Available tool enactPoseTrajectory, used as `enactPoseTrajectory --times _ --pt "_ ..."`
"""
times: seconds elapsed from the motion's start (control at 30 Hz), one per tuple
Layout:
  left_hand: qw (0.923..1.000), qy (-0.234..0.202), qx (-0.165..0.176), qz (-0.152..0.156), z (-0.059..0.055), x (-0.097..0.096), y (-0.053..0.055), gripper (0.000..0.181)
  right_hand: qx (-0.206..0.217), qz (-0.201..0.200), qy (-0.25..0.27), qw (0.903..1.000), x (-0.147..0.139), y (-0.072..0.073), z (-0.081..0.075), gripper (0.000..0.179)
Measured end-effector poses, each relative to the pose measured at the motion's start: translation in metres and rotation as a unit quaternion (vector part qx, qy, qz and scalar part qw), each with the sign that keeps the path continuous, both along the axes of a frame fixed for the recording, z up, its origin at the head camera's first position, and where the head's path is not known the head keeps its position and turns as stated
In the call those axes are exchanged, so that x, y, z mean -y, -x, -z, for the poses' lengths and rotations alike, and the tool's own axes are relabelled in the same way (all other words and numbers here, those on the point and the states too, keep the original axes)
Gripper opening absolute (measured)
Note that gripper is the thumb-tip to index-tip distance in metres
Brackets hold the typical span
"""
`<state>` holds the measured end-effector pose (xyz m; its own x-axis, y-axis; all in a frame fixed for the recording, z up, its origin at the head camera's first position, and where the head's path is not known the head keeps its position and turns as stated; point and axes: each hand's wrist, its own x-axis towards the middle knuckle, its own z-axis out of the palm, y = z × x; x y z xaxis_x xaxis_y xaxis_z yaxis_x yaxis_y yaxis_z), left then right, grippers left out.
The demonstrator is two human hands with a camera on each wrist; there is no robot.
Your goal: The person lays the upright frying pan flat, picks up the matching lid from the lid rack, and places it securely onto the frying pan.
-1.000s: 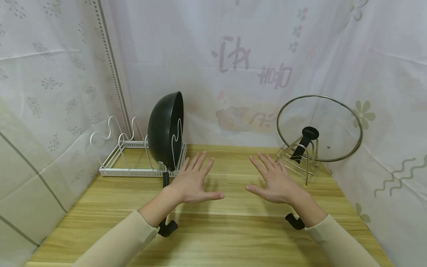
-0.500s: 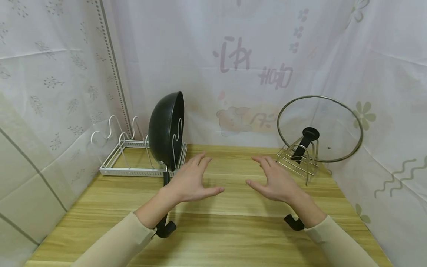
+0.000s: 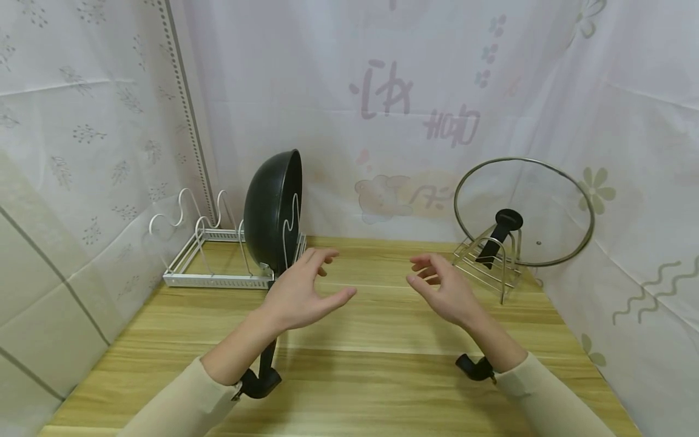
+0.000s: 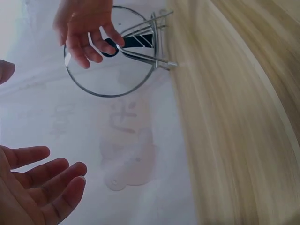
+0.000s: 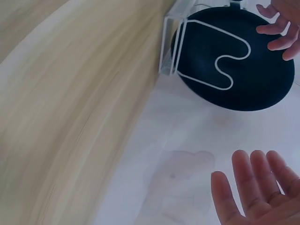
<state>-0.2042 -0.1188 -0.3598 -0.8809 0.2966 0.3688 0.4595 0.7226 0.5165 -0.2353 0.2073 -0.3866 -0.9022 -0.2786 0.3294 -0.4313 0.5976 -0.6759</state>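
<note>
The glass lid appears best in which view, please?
The head view: the glass lid shows nearly its whole rim. In the left wrist view, the right hand partly covers it; the right wrist view doesn't show it.

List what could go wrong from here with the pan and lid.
The pan stands on edge in the white rack, and the left hand appears close to it; a bump might topple it. The clear lid reaches well past its small wire stand, so a knock could tip it.
</note>
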Motion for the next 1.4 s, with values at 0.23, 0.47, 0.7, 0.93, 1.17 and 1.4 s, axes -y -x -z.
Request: enactPoseTrajectory --times 0.23,0.47,0.7,0.93,1.17,1.4 --pt "0.9978 -0.06 -0.016 0.026 -0.005 0.016 -0.012 0.065 0.042 -0.004 0.051 0.9978 0.006 -0.002 -0.007 0.039" --pt "0.9946 -0.093 -0.033 0.032 -0.009 0.034 -0.024 0.055 0.063 -0.019 0.083 0.9944 0.014 -0.004 -0.009 0.038" --pt "0.992 -0.114 -0.045 0.03 -0.013 0.051 -0.032 0.045 0.095 -0.06 0.125 0.9857 0.031 0.001 -0.007 0.037" --pt "0.9909 -0.133 -0.014 -0.016 -0.013 0.07 -0.041 0.034 0.132 -0.089 0.151 0.9758 0.053 0.003 -0.006 0.039" --pt "0.9811 -0.134 0.104 -0.093 0.006 0.092 -0.048 0.051 0.183 -0.125 0.185 0.9575 0.081 0.007 0.0 0.044" --pt "0.9517 -0.185 0.217 -0.113 0.036 0.098 -0.046 0.059 0.237 -0.155 0.215 0.9345 0.112 0.013 0.01 0.051"
